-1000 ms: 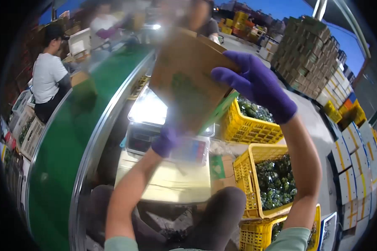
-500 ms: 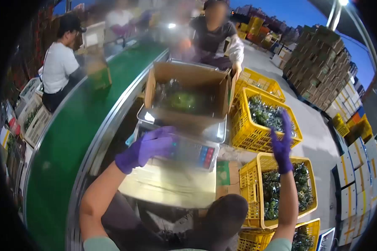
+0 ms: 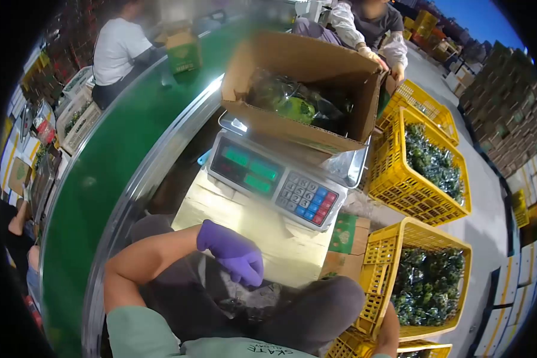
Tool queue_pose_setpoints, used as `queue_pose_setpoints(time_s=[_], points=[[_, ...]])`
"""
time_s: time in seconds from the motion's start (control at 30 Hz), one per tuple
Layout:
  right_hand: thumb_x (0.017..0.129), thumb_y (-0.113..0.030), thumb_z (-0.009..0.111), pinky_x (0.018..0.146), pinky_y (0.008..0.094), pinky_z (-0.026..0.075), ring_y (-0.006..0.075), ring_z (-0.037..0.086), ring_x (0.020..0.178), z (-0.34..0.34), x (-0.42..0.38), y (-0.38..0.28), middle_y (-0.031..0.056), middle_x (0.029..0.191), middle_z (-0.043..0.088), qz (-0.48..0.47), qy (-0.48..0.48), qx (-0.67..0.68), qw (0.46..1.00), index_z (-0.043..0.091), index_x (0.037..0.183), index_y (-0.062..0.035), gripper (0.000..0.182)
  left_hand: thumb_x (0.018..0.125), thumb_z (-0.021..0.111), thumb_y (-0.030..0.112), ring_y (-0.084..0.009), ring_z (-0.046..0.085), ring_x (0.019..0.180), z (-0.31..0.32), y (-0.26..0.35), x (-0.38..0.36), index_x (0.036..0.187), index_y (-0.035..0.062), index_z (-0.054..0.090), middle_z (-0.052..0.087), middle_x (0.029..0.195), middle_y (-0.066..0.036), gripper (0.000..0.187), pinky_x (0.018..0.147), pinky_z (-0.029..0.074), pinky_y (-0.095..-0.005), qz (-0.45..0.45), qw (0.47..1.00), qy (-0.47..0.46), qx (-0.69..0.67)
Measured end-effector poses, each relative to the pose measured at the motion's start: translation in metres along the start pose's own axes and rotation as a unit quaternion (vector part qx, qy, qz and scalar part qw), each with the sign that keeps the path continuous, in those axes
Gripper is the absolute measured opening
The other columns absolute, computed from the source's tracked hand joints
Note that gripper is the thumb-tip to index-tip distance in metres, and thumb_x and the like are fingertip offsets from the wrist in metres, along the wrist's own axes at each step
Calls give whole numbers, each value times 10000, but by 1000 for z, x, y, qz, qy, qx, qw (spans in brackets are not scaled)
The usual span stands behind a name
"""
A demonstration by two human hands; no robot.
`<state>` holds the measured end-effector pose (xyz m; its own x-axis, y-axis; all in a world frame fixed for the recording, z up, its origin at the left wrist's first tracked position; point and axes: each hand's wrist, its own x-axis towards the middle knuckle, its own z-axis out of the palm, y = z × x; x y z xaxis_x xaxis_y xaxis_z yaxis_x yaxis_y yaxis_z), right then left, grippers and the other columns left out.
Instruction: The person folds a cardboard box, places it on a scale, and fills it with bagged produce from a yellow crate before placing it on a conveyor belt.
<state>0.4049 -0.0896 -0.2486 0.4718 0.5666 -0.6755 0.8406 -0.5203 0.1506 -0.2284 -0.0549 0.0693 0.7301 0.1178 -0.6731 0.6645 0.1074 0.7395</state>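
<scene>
My left hand, in a purple glove, is above my lap at the front edge of a cream-coloured block. Its fingers curl downward, and nothing shows in them. My right forearm goes down beside a yellow crate of bagged leafy greens; the hand is hidden there. On the block stands a digital scale with green-lit displays. An open cardboard box sits on its pan, holding clear bags and something round and green.
On the left runs a green conveyor belt with a metal rail, carrying another carton. A second yellow crate of bagged greens stands to the right. A co-worker's gloved hands are at the box's far right corner. Stacked cartons rise beyond.
My left hand has drawn back from the scale to above my lap. My right hand has dropped from above the crates out of sight. The view has shifted too.
</scene>
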Motion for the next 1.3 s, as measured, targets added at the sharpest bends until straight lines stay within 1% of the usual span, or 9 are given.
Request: queue_pose_setpoints(time_s=[0.43,0.53,0.63,0.67,0.7,0.77,0.93,1.07,1.3], points=[[906,-410,571,761,400,529,280,634,890,52,33,83,129,935,684,-35,-155,489,858,603,1150,-53,433,946,575,314,-101,631,866,-3,8,-11,1220,66,632,694,1030,-47,374,776,484,-265,58,998,33,-5],[915,-214,555,732,388,511,240,627,801,-34,-95,22,74,904,673,-377,61,159,910,665,983,-56,205,946,581,314,-102,626,908,1,9,-17,1225,74,631,698,1045,-50,372,810,473,-260,71,996,46,-20],[850,-79,608,682,267,471,115,576,759,-127,-182,-10,18,852,636,-271,176,380,867,650,929,-43,97,944,585,318,-114,624,912,11,7,-27,1222,83,634,699,1060,-54,367,824,469,-264,126,987,97,10],[877,-63,606,702,233,457,78,548,789,-161,-185,-11,-7,871,614,-468,389,245,755,636,972,-36,103,944,585,318,-114,624,912,13,11,-33,1222,83,634,699,1060,-54,367,824,469,-264,132,986,98,15],[871,-20,558,644,192,408,52,512,783,-192,-232,-38,-22,862,576,-343,280,521,730,609,1054,-32,189,944,586,317,-121,625,922,16,16,-39,1221,86,634,696,1076,-57,365,827,469,-267,147,983,100,36],[920,-65,553,657,200,407,56,493,789,-259,-339,-108,-11,945,575,-451,479,443,609,589,1139,-18,228,943,586,312,-136,626,953,20,15,-42,1223,84,629,688,1108,-69,364,830,470,-272,181,976,106,56],[814,-75,675,930,399,458,287,582,1070,-341,-477,-292,116,1089,635,-633,698,189,276,603,1166,-30,362,946,576,299,-149,626,954,26,11,-43,1230,77,620,682,1115,-83,363,831,470,-284,200,970,108,86],[845,-98,673,828,337,498,357,627,956,-338,-462,-409,161,1094,647,-742,388,37,546,649,1108,-51,269,953,556,316,-178,628,967,27,8,-44,1238,84,612,677,1124,-90,371,844,468,-299,187,976,91,69],[946,-62,536,831,264,488,135,619,944,-303,-355,-224,75,1092,652,-562,423,444,555,595,1210,23,284,954,527,283,-162,633,748,28,-3,-41,1200,23,614,693,853,-87,368,728,499,-314,234,963,123,46]])
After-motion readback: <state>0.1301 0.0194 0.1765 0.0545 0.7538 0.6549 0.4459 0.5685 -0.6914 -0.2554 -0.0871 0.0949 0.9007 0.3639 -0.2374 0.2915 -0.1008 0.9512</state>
